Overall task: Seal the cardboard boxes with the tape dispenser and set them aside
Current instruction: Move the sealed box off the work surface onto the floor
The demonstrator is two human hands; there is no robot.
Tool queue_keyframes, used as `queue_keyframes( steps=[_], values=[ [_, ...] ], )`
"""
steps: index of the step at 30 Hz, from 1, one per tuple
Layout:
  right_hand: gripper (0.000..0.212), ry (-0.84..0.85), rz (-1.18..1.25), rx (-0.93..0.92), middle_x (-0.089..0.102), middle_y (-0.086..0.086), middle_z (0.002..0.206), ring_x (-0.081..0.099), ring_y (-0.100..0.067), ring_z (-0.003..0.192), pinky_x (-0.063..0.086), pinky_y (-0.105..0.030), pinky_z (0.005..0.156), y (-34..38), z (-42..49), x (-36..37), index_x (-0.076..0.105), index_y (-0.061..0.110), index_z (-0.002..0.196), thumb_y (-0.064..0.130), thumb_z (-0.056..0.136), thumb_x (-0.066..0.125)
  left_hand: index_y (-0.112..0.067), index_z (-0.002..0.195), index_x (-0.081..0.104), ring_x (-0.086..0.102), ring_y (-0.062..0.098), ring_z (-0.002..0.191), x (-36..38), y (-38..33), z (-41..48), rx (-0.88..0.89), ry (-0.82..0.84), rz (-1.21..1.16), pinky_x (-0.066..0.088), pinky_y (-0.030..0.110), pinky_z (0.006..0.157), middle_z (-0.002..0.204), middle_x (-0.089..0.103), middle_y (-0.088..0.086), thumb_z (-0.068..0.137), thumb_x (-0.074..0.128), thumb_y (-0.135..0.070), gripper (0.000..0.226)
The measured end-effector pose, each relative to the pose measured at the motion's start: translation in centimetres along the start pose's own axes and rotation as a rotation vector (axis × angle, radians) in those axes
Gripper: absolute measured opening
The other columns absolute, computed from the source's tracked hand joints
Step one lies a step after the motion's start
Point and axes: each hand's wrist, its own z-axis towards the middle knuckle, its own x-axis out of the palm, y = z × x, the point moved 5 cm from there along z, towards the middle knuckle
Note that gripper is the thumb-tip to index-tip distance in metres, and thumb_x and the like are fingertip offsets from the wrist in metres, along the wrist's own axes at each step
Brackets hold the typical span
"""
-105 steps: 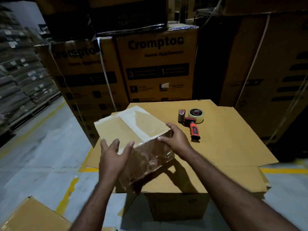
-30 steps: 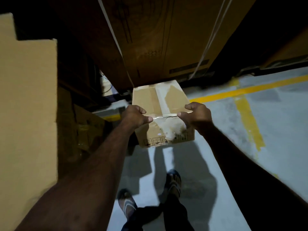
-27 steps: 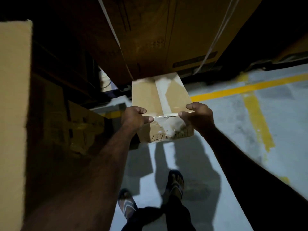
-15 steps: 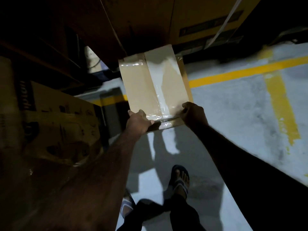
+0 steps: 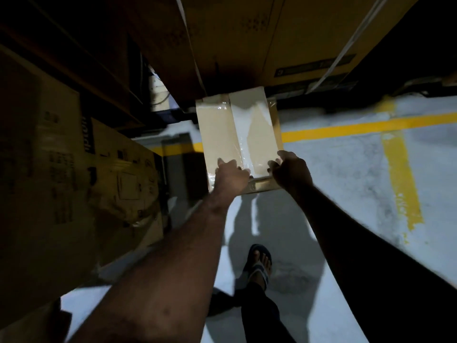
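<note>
Taped cardboard box (image 5: 217, 134) held by its near edge in both hands, low over the warehouse floor (image 5: 346, 184).

The left hand (image 5: 231, 177) grips the near left corner, its fingers (image 5: 223, 163) curled over the top edge. The right hand (image 5: 293, 173) grips the near right corner the same way. Clear tape (image 5: 243, 144) runs down the middle seam of the top. The box's far edge lies at the foot of a large strapped carton (image 5: 247, 45); contact there cannot be confirmed, nor whether the box rests on the floor. To its left is a dark gap, then a printed carton (image 5: 118, 174) nearby. To its right is open grey floor crossed by yellow lines (image 5: 346, 127). A sandalled foot (image 5: 258, 264) stands behind the box, well apart from it.
</note>
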Motion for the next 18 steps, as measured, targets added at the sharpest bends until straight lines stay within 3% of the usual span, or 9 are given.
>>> queue_keyframes(
  steps=[2,6,10,13,16,18],
  values=[
    [0.055,-0.029,0.063,-0.051,0.059,-0.019,0.137,0.057,-0.036,0.122,0.041,-0.036,0.103,1.8,-3.1,-2.8,0.056,0.002,0.136,0.040,0.096,0.053,-0.005,0.140,0.053,0.048,0.031,0.135,-0.9,-1.7,-4.2,0.013,-0.036,-0.177,0.038,0.029,0.105,0.155,0.040,0.015,0.100,0.059,-0.028,0.046],
    [0.065,0.021,0.230,-0.132,0.065,-0.014,0.128,0.060,-0.029,0.117,0.042,-0.029,0.097,6.3,-11.3,-8.3,0.061,0.004,0.131,0.054,0.093,0.043,-0.011,0.138,0.060,0.055,0.020,0.131,-3.9,-3.7,-14.2,0.040,-0.057,-0.355,0.041,0.027,0.109,0.142,0.061,0.004,0.098,0.064,-0.028,0.044],
    [0.056,0.010,0.439,-0.197,0.066,0.003,0.094,0.061,-0.013,0.092,0.052,-0.035,0.088,10.1,-20.1,-13.0,0.066,0.013,0.109,0.060,0.089,0.041,-0.015,0.132,0.066,0.063,0.011,0.115,-8.1,-4.3,-23.6,0.173,-0.134,-0.353,0.045,0.020,0.097,0.131,0.069,0.002,0.099,0.062,-0.024,0.035],
    [0.035,0.047,0.580,-0.226,0.071,-0.001,0.103,0.065,-0.012,0.098,0.055,-0.040,0.091,12.5,-26.2,-15.3,0.068,0.015,0.118,0.041,0.099,0.056,-0.021,0.123,0.072,0.068,0.008,0.103,-10.2,-3.5,-29.7,0.286,-0.173,-0.419,0.055,0.035,0.095,0.113,0.075,-0.004,0.092,0.060,-0.032,0.034],
    [0.019,0.083,0.645,-0.338,0.068,0.004,0.088,0.063,0.003,0.080,0.053,-0.021,0.076,15.3,-31.2,-16.9,0.068,0.012,0.110,0.022,0.102,0.055,-0.027,0.116,0.073,0.071,0.010,0.100,-12.4,-2.2,-35.0,0.381,-0.198,-0.430,0.057,0.042,0.092,0.104,0.076,-0.010,0.092,0.056,-0.033,0.030],
    [0.013,0.101,0.637,-0.413,0.068,0.009,0.082,0.063,0.006,0.074,0.051,-0.016,0.069,17.2,-33.7,-17.7,0.068,0.023,0.103,0.022,0.102,0.055,-0.029,0.117,0.072,0.071,0.010,0.098,-14.1,-1.3,-38.0,0.408,-0.225,-0.441,0.058,0.044,0.089,0.104,0.076,-0.011,0.092,0.057,-0.034,0.030]
  ],
)
